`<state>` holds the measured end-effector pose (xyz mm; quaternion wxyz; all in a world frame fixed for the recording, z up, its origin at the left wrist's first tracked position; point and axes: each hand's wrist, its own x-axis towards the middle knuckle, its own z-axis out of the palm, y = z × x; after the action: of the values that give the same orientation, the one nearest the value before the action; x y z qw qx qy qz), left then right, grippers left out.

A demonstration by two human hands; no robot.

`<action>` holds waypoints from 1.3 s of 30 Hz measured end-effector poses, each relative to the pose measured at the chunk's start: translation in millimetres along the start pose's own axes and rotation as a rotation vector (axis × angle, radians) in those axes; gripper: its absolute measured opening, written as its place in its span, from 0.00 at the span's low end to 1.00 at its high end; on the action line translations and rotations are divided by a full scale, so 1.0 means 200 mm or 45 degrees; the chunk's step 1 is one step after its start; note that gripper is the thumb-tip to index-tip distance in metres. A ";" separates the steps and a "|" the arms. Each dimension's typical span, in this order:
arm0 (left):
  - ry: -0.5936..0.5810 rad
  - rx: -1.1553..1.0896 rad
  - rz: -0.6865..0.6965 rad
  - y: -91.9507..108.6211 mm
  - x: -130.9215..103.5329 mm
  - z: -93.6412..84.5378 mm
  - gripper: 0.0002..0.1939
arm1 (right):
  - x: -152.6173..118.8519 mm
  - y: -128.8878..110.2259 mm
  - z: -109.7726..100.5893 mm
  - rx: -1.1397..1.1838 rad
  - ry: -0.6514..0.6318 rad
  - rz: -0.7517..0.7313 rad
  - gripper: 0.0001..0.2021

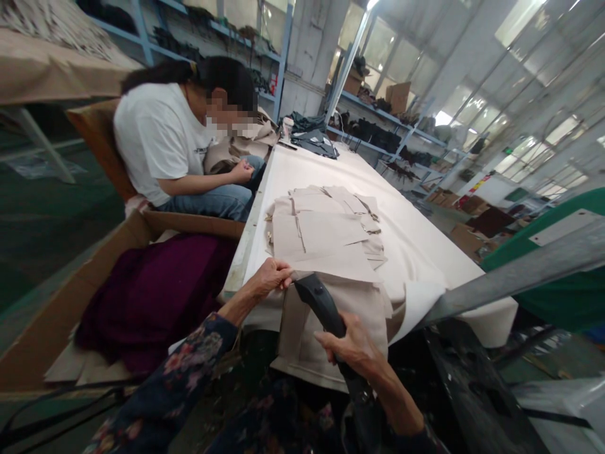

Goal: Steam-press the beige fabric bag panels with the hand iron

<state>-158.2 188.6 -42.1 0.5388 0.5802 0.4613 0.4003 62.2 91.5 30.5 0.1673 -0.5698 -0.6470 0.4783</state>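
My left hand [274,276] is closed in a pinch on the near left edge of a beige fabric piece [331,272]. My right hand [354,347] wraps around a black curved handheld tool [324,304], whose narrow head reaches up to that same edge, close to my left fingers. The tool's exact kind does not show. Several more beige fabric pieces [326,230] lie in an overlapping stack just beyond. Below the tool, more beige cloth [307,337] hangs over the near end of the table towards my lap.
The long table [401,202] has a pale cover. A seated person [161,139] works at its left side. A cardboard box [28,353] with purple cloth [155,296] stands at left. A metal bar [520,271] crosses at right. Dark garments [314,135] lie at the far end.
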 end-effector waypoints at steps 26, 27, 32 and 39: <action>-0.036 -0.067 0.089 -0.03 0.01 0.02 0.21 | -0.02 -0.02 -0.06 -0.052 0.052 -0.028 0.11; -0.035 -0.058 0.088 -0.03 0.01 0.02 0.21 | -0.04 -0.01 -0.05 -0.052 0.033 -0.022 0.11; -0.016 0.049 0.098 -0.02 0.00 0.02 0.21 | -0.01 0.01 0.00 -0.028 0.017 -0.038 0.11; 0.457 0.331 0.120 0.06 -0.16 0.13 0.10 | 0.07 0.06 -0.02 -0.021 0.010 -0.103 0.10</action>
<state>-139.3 150.9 -32.8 0.3493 0.5852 0.5699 0.4590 69.0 104.1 17.8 0.1843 -0.5463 -0.6729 0.4634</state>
